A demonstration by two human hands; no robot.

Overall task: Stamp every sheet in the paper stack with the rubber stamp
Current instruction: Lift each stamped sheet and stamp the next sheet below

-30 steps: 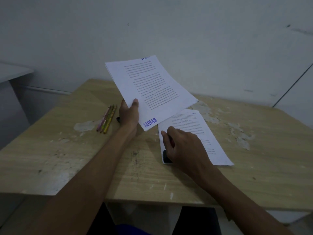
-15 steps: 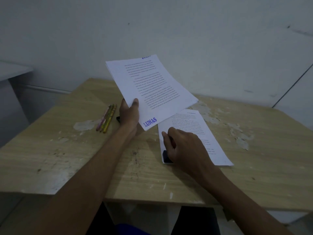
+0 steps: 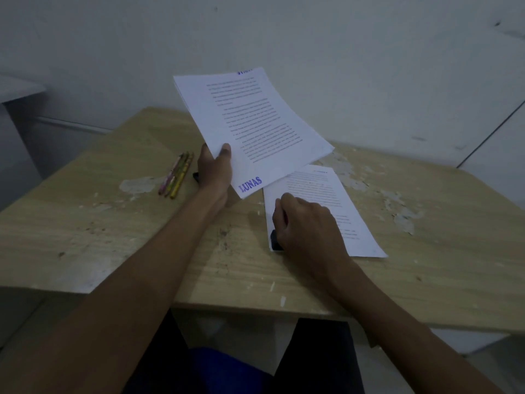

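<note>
stamp pressed on sheet near corner, right hand gripping | left hand holds stack raised left of sheet

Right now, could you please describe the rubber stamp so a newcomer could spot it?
On the wooden table, find the sheet lying flat. The rubber stamp is the small dark block on its near left corner under the right hand, unlike the colourful pencils further left.
</note>
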